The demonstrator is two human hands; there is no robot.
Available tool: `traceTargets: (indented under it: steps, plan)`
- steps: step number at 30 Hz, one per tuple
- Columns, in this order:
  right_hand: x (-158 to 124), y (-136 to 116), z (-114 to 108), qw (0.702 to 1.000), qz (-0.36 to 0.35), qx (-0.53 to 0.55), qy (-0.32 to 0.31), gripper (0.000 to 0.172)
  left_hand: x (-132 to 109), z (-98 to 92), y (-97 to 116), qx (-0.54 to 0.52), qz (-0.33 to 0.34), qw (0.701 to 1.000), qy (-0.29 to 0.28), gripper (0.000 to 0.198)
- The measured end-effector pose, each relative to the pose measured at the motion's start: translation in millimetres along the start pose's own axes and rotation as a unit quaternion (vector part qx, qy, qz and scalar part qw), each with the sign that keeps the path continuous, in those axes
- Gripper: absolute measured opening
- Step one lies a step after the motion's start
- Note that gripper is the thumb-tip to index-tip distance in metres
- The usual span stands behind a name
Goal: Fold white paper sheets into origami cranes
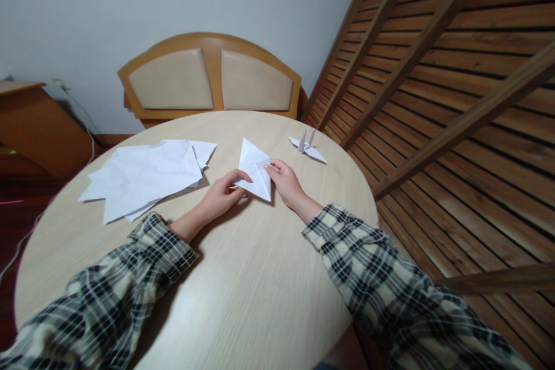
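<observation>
White folded paper (255, 170) held between both hands on the round wooden table (243, 289).
At its lower edge the left hand (223, 196) pinches it, the right hand (286, 182) pinches its right corner; loose sheets (143, 176) lie left, a paper crane (307, 147) lies beyond.

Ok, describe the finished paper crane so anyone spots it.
Start at the round pale wooden table. Beyond the right hand, near the far right edge, sits the small white folded paper crane. Unlike the flat white sheets at left and the half-folded white paper, its points stand up.
</observation>
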State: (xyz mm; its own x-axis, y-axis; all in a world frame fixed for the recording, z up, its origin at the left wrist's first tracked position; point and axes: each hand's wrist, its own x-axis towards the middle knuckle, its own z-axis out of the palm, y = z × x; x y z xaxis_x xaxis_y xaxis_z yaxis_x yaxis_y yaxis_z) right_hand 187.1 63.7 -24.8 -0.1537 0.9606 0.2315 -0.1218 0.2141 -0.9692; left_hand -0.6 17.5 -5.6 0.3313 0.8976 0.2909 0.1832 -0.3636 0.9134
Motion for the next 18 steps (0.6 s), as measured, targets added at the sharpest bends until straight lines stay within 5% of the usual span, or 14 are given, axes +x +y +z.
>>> traceTargets:
  steps: [18]
  plan:
    - [-2.1,-3.4,1.1,1.0,-0.007,-0.023,-0.006,0.018,1.4,-2.3,-0.6,0.045,-0.005,0.999,-0.024,0.019]
